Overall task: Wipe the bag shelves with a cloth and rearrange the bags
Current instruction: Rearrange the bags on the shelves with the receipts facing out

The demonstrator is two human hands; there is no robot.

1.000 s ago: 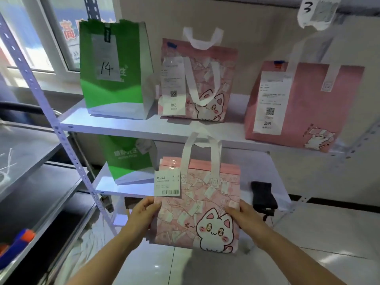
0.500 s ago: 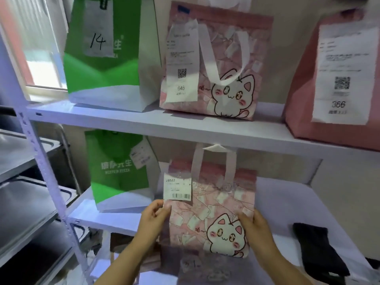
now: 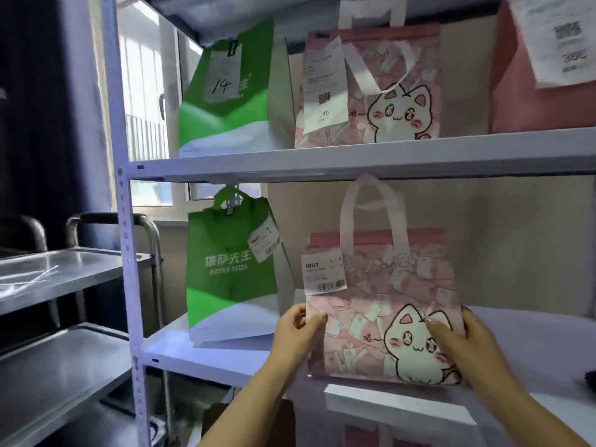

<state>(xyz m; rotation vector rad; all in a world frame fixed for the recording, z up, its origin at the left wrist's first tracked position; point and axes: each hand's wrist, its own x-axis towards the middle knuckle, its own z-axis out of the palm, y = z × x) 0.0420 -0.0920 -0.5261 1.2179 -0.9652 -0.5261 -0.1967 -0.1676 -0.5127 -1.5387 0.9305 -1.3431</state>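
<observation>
A pink cat-print bag [image 3: 380, 314] with white handles and a barcode label stands upright on the lower white shelf [image 3: 206, 359]. My left hand [image 3: 298, 333] grips its left edge. My right hand [image 3: 461, 340] grips its right edge, fingers across the front by the cat. To its left stands a green and white bag [image 3: 232, 279]. On the upper shelf [image 3: 354, 159] stand a green bag marked 14 [image 3: 225, 91], a second pink cat bag [image 3: 374, 88] and a plain pink bag [image 3: 541, 66]. A dark thing [image 3: 591, 379], perhaps the cloth, shows at the right edge.
A perforated white upright [image 3: 124, 221] bounds the rack on the left. Beyond it stands a steel trolley [image 3: 61, 279] with two trays. Another pink bag top [image 3: 396, 411] shows on the level below, under my hands. A window lies behind the green bags.
The view has come lower and closer to the rack. The pink cat bag in both hands has moved inward and now stands on the lower shelf beside the green bag.
</observation>
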